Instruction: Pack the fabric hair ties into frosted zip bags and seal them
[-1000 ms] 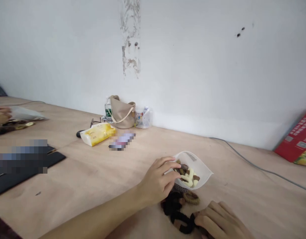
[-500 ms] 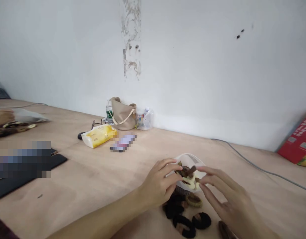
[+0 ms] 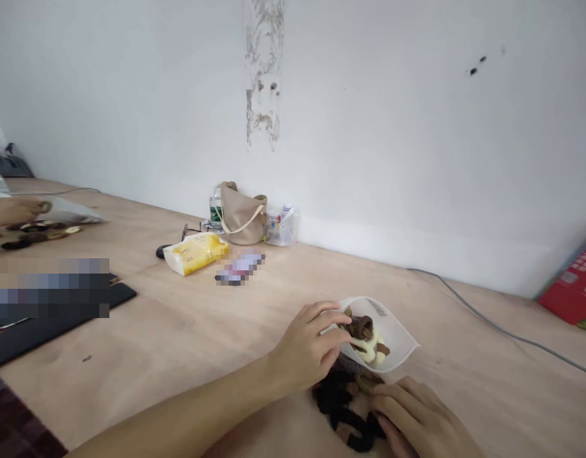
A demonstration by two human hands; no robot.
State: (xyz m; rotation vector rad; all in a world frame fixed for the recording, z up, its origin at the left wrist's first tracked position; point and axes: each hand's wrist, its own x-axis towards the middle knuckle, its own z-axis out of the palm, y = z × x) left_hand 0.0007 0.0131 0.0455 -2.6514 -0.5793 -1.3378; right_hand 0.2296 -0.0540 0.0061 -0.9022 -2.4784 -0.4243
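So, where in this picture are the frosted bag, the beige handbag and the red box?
Frosted bag [image 3: 398, 337]: head view, on its bare right corner.
Beige handbag [image 3: 240, 222]: head view, on its front side.
Red box [image 3: 572, 289]: head view, on its red face, at the right edge.

The left hand [image 3: 305, 346] and right hand [image 3: 414, 423] are both bare, slender and long-fingered. The left forearm [image 3: 178, 429] is bare as well, smooth and tapering toward the wrist. Well left of the left hand, a dark maroon patch [image 3: 16, 426] fills the lower corner, perhaps clothing, though that cannot be told
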